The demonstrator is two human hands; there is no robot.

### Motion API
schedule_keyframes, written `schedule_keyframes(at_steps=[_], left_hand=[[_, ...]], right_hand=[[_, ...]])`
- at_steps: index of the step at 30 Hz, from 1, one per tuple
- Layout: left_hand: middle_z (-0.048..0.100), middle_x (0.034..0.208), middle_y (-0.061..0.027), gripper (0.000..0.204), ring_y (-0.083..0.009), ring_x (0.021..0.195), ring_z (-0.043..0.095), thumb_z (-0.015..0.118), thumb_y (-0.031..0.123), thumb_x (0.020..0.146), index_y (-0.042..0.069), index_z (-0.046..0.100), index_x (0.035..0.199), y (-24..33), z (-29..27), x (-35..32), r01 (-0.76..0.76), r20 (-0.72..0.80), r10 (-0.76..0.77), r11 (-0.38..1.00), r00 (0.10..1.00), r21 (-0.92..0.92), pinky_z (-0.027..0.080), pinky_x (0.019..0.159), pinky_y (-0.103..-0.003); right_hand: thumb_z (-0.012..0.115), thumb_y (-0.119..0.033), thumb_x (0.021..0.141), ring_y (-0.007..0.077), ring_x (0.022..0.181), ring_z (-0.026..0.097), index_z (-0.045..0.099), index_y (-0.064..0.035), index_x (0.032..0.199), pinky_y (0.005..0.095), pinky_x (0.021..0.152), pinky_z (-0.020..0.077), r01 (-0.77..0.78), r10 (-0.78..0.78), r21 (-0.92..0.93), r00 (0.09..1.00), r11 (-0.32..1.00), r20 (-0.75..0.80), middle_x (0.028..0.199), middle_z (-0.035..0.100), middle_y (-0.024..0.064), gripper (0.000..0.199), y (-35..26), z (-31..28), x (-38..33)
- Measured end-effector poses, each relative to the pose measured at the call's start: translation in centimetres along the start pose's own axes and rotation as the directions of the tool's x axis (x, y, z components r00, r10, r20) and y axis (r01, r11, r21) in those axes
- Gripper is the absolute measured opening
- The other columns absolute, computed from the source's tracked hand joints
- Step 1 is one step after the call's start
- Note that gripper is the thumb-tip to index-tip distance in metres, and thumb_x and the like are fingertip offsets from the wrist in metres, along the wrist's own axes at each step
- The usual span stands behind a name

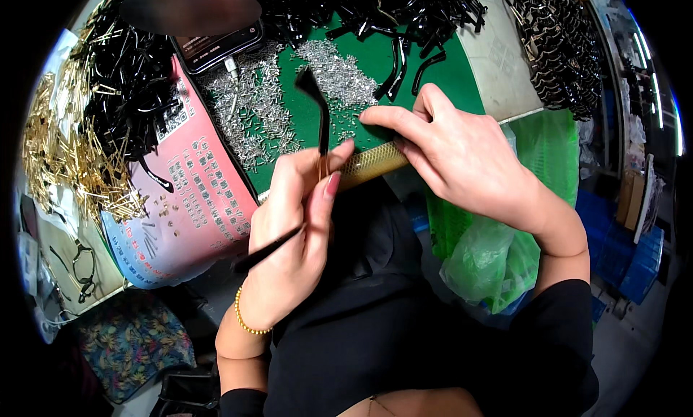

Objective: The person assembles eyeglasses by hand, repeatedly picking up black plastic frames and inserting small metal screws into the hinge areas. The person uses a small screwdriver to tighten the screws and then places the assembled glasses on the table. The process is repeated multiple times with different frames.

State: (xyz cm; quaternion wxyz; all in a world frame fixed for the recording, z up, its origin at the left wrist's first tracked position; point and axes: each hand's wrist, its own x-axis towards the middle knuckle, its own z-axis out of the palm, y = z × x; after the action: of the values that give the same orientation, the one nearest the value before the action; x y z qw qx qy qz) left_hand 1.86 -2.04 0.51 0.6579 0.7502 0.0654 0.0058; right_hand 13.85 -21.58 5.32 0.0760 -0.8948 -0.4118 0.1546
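My left hand [296, 236] pinches a thin black glasses temple arm [320, 117] that stands nearly upright, its curved tip pointing away from me; a second black arm [267, 251] lies across the palm. My right hand [462, 154] grips a gold knurled tool handle [372, 164], whose hidden tip meets the temple near my left thumb. Both hands work above the near edge of the green mat [447, 74], beside a heap of small silver screws [336, 74].
Piles of black temple arms [375, 9] and frames [559, 53] lie at the back. Gold metal pins [61, 150] are heaped at the left by a pink printed sheet [206, 200]. A phone [216, 45] sits at the back left. Green plastic bags [498, 251] hang at the right.
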Motion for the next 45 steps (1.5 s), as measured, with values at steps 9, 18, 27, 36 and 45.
schedule_keyframes(at_steps=[9,18,27,36,45], left_hand=[[0.066,0.127,-0.0207,0.013,-0.0006,0.052,0.041,0.044,0.008,0.107,0.003,0.048,0.119,0.4,-0.5,0.1,0.054,-0.137,-0.069,0.993,0.988,-0.109,0.037,0.047,-0.016],[0.072,0.106,-0.0161,0.018,-0.001,0.05,0.039,0.049,0.015,0.108,0.001,0.051,0.118,-0.2,-1.4,-1.4,0.111,-0.158,-0.137,0.98,0.978,-0.162,0.033,0.047,-0.017],[0.072,0.086,-0.0043,0.025,-0.0021,0.057,0.045,0.05,0.011,0.107,-0.003,0.061,0.124,0.1,-2.5,-1.1,0.189,-0.141,-0.197,0.979,0.97,-0.071,0.037,0.053,-0.019],[0.075,0.085,-0.0085,0.024,-0.0103,0.071,0.069,0.054,0.003,0.103,-0.004,0.063,0.125,-1.2,-2.0,-1.1,-0.001,-0.21,0.021,0.996,0.977,0.093,0.051,0.062,-0.022],[0.068,0.086,-0.0143,0.037,-0.027,0.067,0.065,0.064,-0.012,0.084,-0.009,0.062,0.121,-3.8,-1.1,-0.8,-0.342,-0.108,0.518,0.692,0.848,0.635,0.051,0.059,-0.036]], right_hand=[[0.062,-0.008,0.089,0.0287,0.065,0.064,0.057,-0.02,0.131,0.0392,0.052,0.0511,0.047,-0.047,0.016,0.999,0.999,-0.008,0.089,0.053,0.0151,0.044,0.6,0.0,0.0],[0.061,-0.008,0.089,0.029,0.063,0.064,0.057,-0.0201,0.131,0.0386,0.052,0.0504,0.062,-0.062,0.009,0.998,0.998,0.0,0.088,0.054,0.0159,0.044,0.5,-0.1,0.3],[0.054,-0.012,0.095,0.0342,0.078,0.067,0.048,-0.0192,0.139,0.0446,0.068,0.0532,0.017,-0.065,0.266,0.983,0.964,0.173,0.096,0.058,0.0177,0.046,-0.3,-1.1,1.1],[0.044,-0.018,0.102,0.0122,0.06,0.062,0.03,-0.01,0.149,0.0262,0.051,0.0517,-0.526,-0.095,0.769,0.8,0.364,0.592,0.084,0.057,0.0046,0.05,-4.4,-3.1,3.2],[0.049,-0.016,0.103,0.0159,0.054,0.055,0.024,-0.0011,0.143,0.0304,0.046,0.0444,-0.516,-0.146,0.801,0.806,0.305,0.574,0.084,0.058,0.0104,0.049,-4.0,-2.6,2.3]])
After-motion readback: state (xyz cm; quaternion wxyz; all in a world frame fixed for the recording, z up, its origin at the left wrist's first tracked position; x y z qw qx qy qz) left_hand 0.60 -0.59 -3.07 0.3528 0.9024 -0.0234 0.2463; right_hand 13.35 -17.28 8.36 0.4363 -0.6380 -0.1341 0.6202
